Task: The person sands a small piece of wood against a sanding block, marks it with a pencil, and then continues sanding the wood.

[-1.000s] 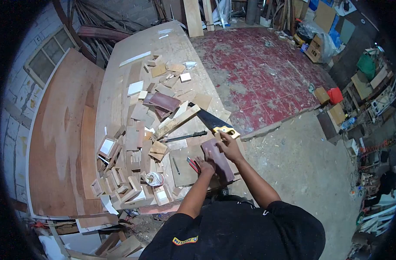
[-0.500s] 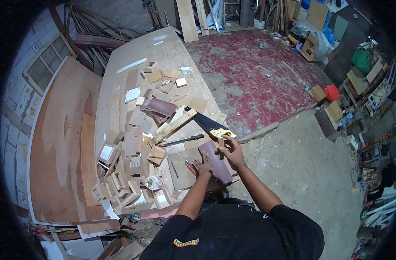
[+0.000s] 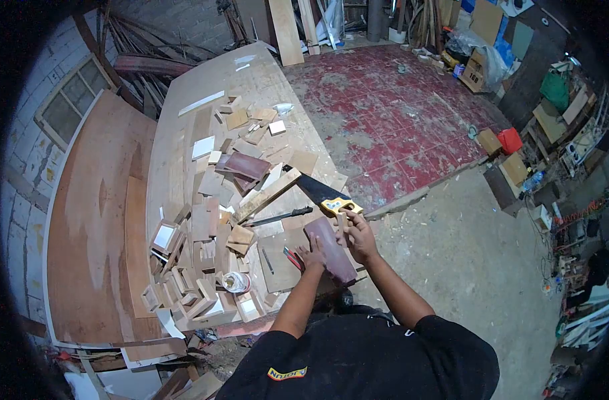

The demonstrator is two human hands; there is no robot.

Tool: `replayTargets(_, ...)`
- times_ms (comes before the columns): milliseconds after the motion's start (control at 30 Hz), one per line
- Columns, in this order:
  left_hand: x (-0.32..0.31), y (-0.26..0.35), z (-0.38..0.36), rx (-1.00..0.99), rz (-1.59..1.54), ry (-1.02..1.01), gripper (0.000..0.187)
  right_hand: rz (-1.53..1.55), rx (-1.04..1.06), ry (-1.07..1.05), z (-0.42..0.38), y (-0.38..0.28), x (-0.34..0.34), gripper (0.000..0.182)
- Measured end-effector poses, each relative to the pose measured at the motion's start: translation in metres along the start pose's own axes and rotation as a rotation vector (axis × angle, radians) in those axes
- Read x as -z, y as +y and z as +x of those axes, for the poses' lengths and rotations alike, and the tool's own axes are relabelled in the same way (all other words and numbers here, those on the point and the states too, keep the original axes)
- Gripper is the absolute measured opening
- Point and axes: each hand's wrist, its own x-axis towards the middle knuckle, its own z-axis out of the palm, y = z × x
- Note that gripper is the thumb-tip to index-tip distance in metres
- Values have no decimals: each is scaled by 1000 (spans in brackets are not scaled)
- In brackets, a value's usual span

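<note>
My left hand (image 3: 312, 256) rests with its fingers spread along the left edge of a reddish-brown sheet (image 3: 332, 250), which looks like sandpaper. The sheet lies near the bench's front edge. Just above its right side, my right hand (image 3: 361, 241) grips a small wooden block (image 3: 342, 221) between thumb and fingers. Beyond that hand is a handsaw (image 3: 321, 192) with a yellow handle. Beside my left hand lie a red-and-black tool (image 3: 292, 259) and a dark pencil-like stick (image 3: 268, 261).
Wood offcuts and small wooden frames (image 3: 191, 288) cover the left of the workbench (image 3: 258, 83). A white tub (image 3: 236, 282) stands among them. A long wooden strip (image 3: 271, 195) and a dark bar-like tool (image 3: 281, 217) lie ahead. Concrete floor (image 3: 444, 267) is to the right.
The small wooden block has turned slightly in my right hand, and its fingers have shifted around it. My left hand stays on the reddish-brown sheet.
</note>
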Motion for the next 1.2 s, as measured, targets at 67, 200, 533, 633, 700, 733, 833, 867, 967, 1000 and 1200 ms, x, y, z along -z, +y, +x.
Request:
replayTargets(67,1,1,-1,10,-17,-16,66,235,-31,-85,0,0,2,47)
replayTargets(200,1,1,0,16,-7,-8,67,337,-72,-74,-6,-5,-3,45)
replayTargets(533,3,1,-1,-3,9,-35,79,797,-245,-137,0,0,2,47)
replayTargets(633,9,4,-4,9,40,-50,85,760,-230,-107,2,1,-1,46)
replayTargets(700,11,5,-5,20,47,-57,89,734,-221,-107,5,4,-1,45)
replayTargets(733,11,4,-4,21,51,-60,90,573,-162,-48,6,7,-2,44)
replayTargets(833,7,3,-5,21,56,-37,93,334,-82,52,9,15,-3,41)
replayTargets(867,6,3,-6,16,59,-11,94,281,-72,88,10,18,-2,41)
replayTargets(967,6,3,-9,6,53,-26,87,131,-54,149,16,34,6,39)
replayTargets(1000,8,2,-10,10,49,-29,87,34,-39,174,20,40,10,38)
replayTargets(1200,-15,1,5,15,-6,63,72,-1022,377,162,41,97,40,39)
